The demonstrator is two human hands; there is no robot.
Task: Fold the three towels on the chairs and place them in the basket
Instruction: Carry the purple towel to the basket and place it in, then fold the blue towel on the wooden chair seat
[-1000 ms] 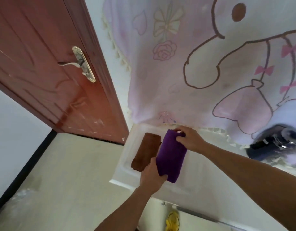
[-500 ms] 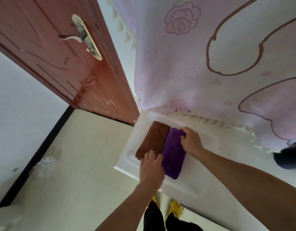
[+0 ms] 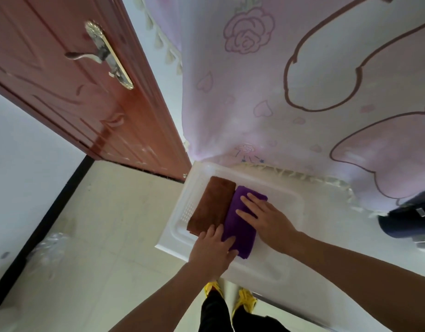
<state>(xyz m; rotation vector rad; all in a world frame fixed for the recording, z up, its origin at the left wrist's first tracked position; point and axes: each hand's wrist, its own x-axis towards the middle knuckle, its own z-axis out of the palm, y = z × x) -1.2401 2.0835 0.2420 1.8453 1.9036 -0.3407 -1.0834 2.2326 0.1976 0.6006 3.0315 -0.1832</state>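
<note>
A white plastic basket [image 3: 288,202] sits on a white surface at the centre. Inside it, a folded brown towel [image 3: 212,204] lies along the left side. A folded purple towel [image 3: 240,226] lies right beside it, touching it. My right hand [image 3: 264,216] rests flat on the far half of the purple towel, fingers spread. My left hand [image 3: 212,250] presses flat on the towel's near end, over the basket's front rim. Neither hand grips the cloth. No third towel and no chair is in view.
A reddish wooden door [image 3: 70,92] with a metal handle [image 3: 101,53] stands open at the left. A pink cartoon-print cloth [image 3: 302,80] hangs behind the basket. A dark object [image 3: 407,219] sits at the right edge. Beige floor tiles [image 3: 106,236] lie left of the basket.
The purple towel came down from above the basket and now lies flat next to the brown one. Both hands went from holding it to pressing flat on it.
</note>
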